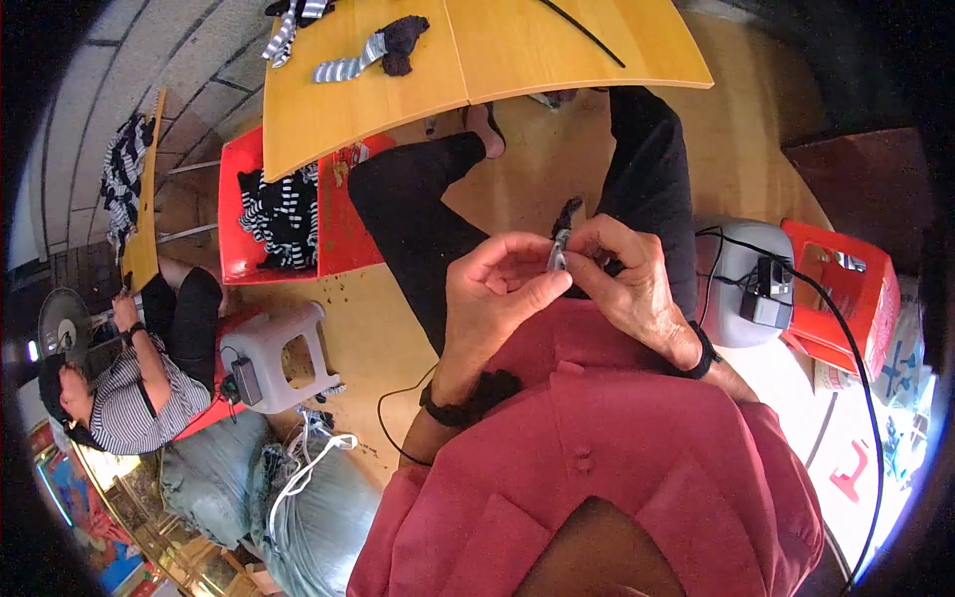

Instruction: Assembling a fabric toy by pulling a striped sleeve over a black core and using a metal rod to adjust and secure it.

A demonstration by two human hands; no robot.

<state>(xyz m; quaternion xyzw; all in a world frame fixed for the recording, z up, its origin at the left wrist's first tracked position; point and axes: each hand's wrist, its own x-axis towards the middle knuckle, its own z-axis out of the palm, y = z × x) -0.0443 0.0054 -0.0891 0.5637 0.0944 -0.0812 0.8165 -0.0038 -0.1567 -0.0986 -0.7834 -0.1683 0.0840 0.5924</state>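
Above my lap, my left hand (502,287) and my right hand (622,277) meet with fingertips and thumbs pinched on a small grey-and-black knit piece (560,245). Its dark end sticks up past my fingers, and its lower part is partly hidden between them. A dark fluffy clump (490,395) lies against my red shirt beside my left wrist. On the yellow table (557,55) in front lies a grey-and-white striped knit piece (348,66) with a dark brown fluffy end. Another striped piece (284,38) is at the table's far left corner.
A red crate (343,234) of black-and-white striped knit pieces (284,224) stands front left. At left, a person (149,393) sits working near a white stool (284,358). A grey seat (741,279) and red stool (846,289) stand right, crossed by a black cable (846,338).
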